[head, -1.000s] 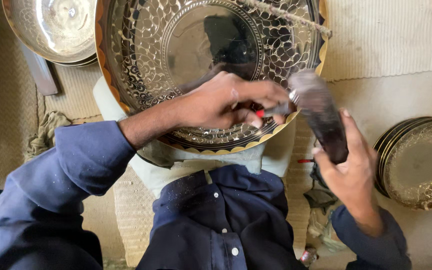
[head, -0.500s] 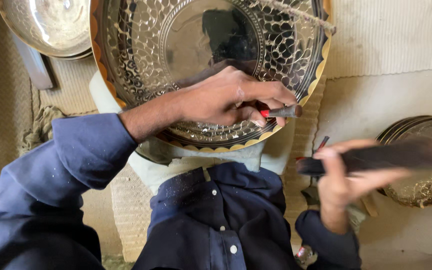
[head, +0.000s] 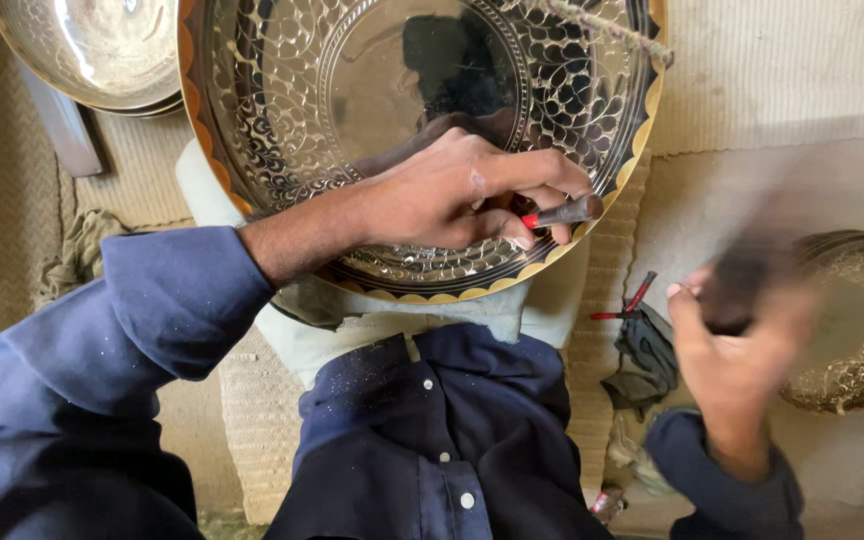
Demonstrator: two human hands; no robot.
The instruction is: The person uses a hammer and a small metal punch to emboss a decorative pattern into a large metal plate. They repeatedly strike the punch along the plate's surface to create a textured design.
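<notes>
A large round engraved metal tray (head: 282,120) with a gold scalloped rim leans on my lap, covered in a leaf pattern. My left hand (head: 457,195) rests on its lower right part and pinches a short metal punch (head: 564,212) with a red band, its tip on the tray near the rim. My right hand (head: 742,350) is off to the right, blurred, gripping a dark mallet (head: 737,290) low beside the tray.
A plain shiny metal bowl (head: 92,50) lies at the top left. Another engraved round plate (head: 857,320) sits at the right edge. Two red-tipped punches (head: 627,305) and a dark cloth (head: 642,355) lie on the woven mat beside my lap.
My right hand with the mallet has swung away from the punch, down and to the right. The left hand keeps the punch on the tray.
</notes>
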